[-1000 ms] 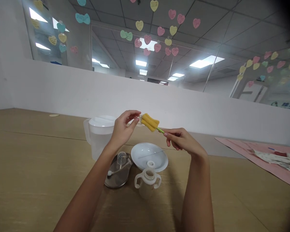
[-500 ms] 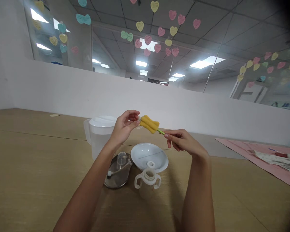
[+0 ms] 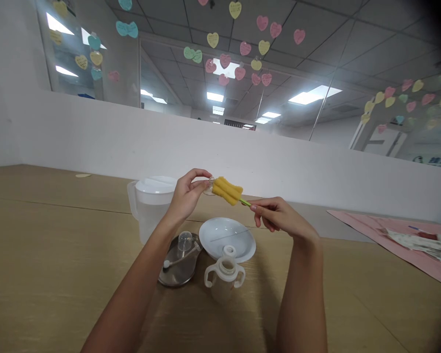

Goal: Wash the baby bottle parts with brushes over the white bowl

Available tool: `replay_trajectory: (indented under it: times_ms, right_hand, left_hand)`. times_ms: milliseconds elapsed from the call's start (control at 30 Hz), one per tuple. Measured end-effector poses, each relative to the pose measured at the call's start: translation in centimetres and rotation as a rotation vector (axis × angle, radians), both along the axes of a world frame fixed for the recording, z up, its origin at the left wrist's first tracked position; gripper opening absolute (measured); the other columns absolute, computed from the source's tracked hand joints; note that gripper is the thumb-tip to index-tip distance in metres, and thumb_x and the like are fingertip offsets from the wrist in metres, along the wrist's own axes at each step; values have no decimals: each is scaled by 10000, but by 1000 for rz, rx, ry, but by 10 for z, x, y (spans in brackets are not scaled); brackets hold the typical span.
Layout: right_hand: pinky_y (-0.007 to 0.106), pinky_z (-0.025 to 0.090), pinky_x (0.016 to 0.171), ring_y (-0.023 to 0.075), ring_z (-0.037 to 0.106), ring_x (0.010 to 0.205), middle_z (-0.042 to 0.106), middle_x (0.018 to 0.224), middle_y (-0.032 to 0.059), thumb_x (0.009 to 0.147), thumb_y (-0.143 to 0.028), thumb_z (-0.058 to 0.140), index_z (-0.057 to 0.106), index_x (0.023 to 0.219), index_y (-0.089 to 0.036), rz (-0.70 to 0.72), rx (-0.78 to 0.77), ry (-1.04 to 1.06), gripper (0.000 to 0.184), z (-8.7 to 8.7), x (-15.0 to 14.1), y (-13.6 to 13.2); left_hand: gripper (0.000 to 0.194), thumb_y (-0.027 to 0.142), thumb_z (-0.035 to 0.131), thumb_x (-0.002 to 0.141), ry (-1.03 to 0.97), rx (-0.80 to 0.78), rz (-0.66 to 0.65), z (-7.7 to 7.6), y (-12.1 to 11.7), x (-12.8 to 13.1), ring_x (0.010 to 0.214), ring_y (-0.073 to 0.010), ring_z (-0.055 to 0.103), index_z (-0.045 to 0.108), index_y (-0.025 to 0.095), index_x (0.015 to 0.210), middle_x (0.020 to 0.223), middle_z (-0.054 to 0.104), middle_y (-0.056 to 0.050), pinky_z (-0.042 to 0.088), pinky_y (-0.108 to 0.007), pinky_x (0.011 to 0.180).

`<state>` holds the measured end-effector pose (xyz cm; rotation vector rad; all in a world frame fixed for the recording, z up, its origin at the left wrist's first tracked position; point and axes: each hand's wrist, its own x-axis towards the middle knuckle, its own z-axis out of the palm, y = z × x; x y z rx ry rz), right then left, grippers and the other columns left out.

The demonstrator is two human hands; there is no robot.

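My left hand [image 3: 186, 193] is raised above the table and pinches a small clear part [image 3: 208, 186] between thumb and fingers. My right hand [image 3: 277, 215] grips the green handle of a yellow sponge brush [image 3: 227, 190], whose foam head presses against that clear part. Below the hands stand a white bowl [image 3: 227, 239], a handled baby bottle [image 3: 224, 275] and a steel dish [image 3: 179, 261] holding a clear cap and a small white-tipped stick.
A white lidded pitcher [image 3: 150, 206] stands on the wooden table left of my left hand. A pink mat [image 3: 397, 240] with patterned cloth lies at the right edge. A low white wall runs behind the table, with paper hearts hanging from the ceiling above.
The brush head has shifted slightly against the clear part and my left fingers have adjusted their pinch. Both hands stay at about the same height.
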<state>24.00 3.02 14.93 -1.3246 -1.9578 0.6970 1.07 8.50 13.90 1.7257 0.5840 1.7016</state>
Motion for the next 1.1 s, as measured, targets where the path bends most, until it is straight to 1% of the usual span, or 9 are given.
replay_trajectory:
  times_ms: [200,367,500,600,700,767,900,967,1100]
  right_hand:
    - [202,312,396,47,359,405,551,597,7,766,-493,509,599,1106,-168,2,-20,0,479,0,1,-2]
    - [204,317,405,49,366,416,550,602,6,768,-478,514,597,1112,-170,9,-13,-6,469,0,0,-2]
    - [207,329,416,52,380,423,563,615,10,769,-476,514,604,1100,-173,7,-12,-24,458,1,0,-2]
    - [207,320,407,52,388,415,572,633,17,783,-483,490,617,1067,-171,28,-11,-24,441,0,0,-2]
    - [204,314,399,50,392,410,574,645,19,792,-489,472,636,1000,-167,45,-10,-1,417,-1,1,-2]
    - [203,314,395,51,393,407,573,643,18,792,-494,468,634,986,-166,39,-12,10,416,-2,1,-1]
    - [201,311,388,53,390,404,562,622,7,786,-507,462,618,992,-173,-21,-5,9,423,-4,3,3]
    - [199,308,386,54,393,405,556,619,5,787,-515,450,623,944,-173,-58,5,-7,414,-5,3,5]
    - [201,312,389,56,408,407,567,633,15,786,-528,433,622,830,-165,-98,15,-62,411,-5,4,7]
  left_hand:
    - [102,207,555,713,-24,18,-46,0,2,2,848,-157,573,582,166,802,843,621,-31,439,-276,798]
    - [98,214,544,732,-9,46,-50,0,1,2,861,-159,575,597,167,798,847,633,-28,436,-277,811]
    - [147,201,492,765,51,78,-56,-2,1,2,897,-159,562,627,176,815,880,642,-24,424,-265,826]
    - [183,202,487,757,70,61,-53,-3,2,2,919,-161,552,629,192,873,929,634,-17,429,-264,819]
    - [247,203,476,744,96,13,-54,-3,3,1,936,-165,545,613,211,950,1009,608,-15,447,-265,789]
    - [261,215,467,745,117,-20,-62,-3,3,0,930,-167,549,605,213,966,1043,593,-18,455,-270,776]
    - [219,255,505,731,86,-70,-29,-3,4,-1,833,-158,575,600,187,916,981,606,-26,463,-282,751]
    - [207,261,516,730,77,-63,-10,-4,5,0,823,-158,579,598,179,902,949,616,-30,455,-292,775]
    - [175,249,519,749,102,18,32,-4,5,4,910,-164,561,608,182,884,947,627,-36,423,-283,842]
